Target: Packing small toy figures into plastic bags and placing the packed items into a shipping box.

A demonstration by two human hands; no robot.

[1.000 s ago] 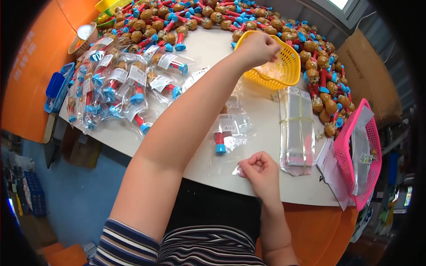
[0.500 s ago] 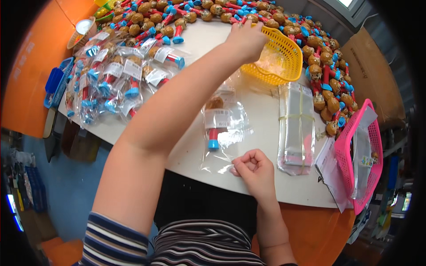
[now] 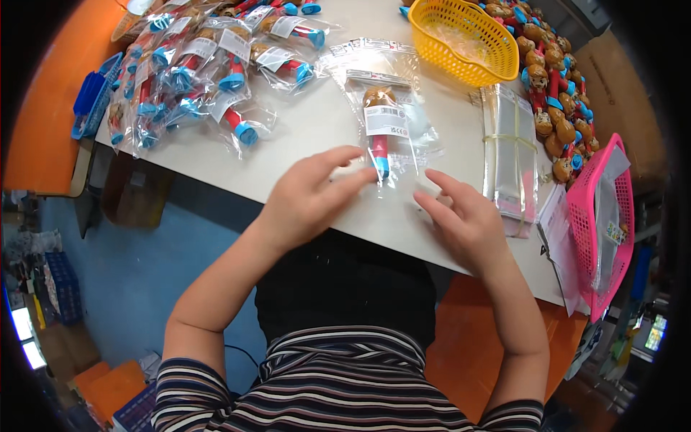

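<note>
A clear plastic bag [image 3: 392, 129] lies on the white table [image 3: 317, 129] in front of me, with a toy [image 3: 379, 126] inside: brown head, white label, red stick, blue end. My left hand [image 3: 309, 194] lies flat, its fingertips pressing the bag's near edge by the blue end. My right hand [image 3: 461, 219] rests on the table just right of the bag, fingers spread, touching the bag's lower right corner. Neither hand grips anything.
A heap of bagged toys [image 3: 194, 72] covers the table's left. A yellow basket [image 3: 461, 39] stands at the back. A banded stack of empty clear bags [image 3: 511, 155] lies right, loose toys [image 3: 551, 108] beyond it, a pink basket [image 3: 601, 216] at the far right.
My left hand came back from the yellow basket to the near edge. The bag now holds a toy and lies flat. My right hand opened and moved onto the bag's corner.
</note>
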